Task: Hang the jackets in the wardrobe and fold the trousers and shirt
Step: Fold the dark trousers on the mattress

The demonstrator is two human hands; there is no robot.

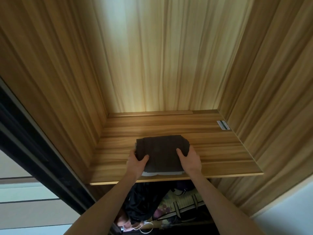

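A folded dark garment (162, 152) lies on the wooden wardrobe shelf (220, 150), with a pale grey folded piece (157, 173) showing under its near edge. My left hand (136, 162) grips the stack's left side, thumb on top. On the stack's right side my right hand (189, 161) holds it the same way. Both arms reach up from below. Under the shelf hangs a black jacket (144, 204).
Wooden side walls and a back panel (160, 56) enclose the shelf. A white label (223, 125) is stuck at the shelf's back right. Patterned clothes (179, 207) hang below beside the jacket. A dark sliding-door frame (42, 158) runs along the left.
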